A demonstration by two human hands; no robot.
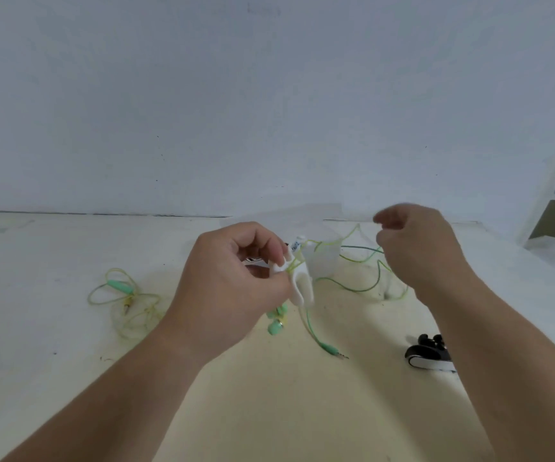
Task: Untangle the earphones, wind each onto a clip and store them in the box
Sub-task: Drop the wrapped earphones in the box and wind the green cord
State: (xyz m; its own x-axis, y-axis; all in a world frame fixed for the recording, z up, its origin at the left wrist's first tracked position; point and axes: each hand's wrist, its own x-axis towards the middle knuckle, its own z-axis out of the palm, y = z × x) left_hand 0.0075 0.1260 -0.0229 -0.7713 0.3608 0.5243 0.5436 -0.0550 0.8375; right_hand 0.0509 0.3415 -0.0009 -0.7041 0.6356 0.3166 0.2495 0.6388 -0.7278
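Two hands: your left hand [233, 278] pinches a white plastic clip [302, 285]; your right hand [422, 248] curls beside thin green earphone cable [362, 248], grip unclear.

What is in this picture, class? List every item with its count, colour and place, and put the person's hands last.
white plastic winding clip: one, white, in the left hand's grip.
yellow-green earphone cable: one, runs from the clip towards the right hand.
mint earbuds: two, mint, under the left hand.
mint plug: one, below the clip.
second yellow-green earphone set: one, loose loops, table's left.
black-and-white object: one, table's right, unclear.
translucent plastic container: one, behind the clip, blurred.
cream table: one.
white wall: one, behind.
left hand: one, pinching the clip.
right hand: one, fingers curled by the cable; grip unclear.
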